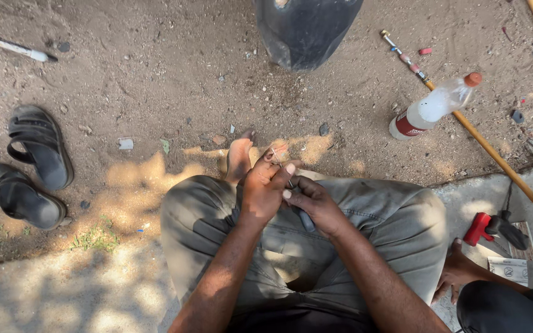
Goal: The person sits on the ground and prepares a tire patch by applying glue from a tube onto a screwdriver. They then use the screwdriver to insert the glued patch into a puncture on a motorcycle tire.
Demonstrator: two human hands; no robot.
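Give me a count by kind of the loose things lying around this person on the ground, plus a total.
Dark sandals: 2
Plastic bottle with orange cap: 1
Long yellow hose: 1
Red-handled tool: 1
White stick: 1
Total: 6

Not counted: the small dark-handled tool held between the left hand and right hand.

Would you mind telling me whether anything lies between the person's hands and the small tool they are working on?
Nothing visible does: the left hand and right hand both already grip the tool over the lap.
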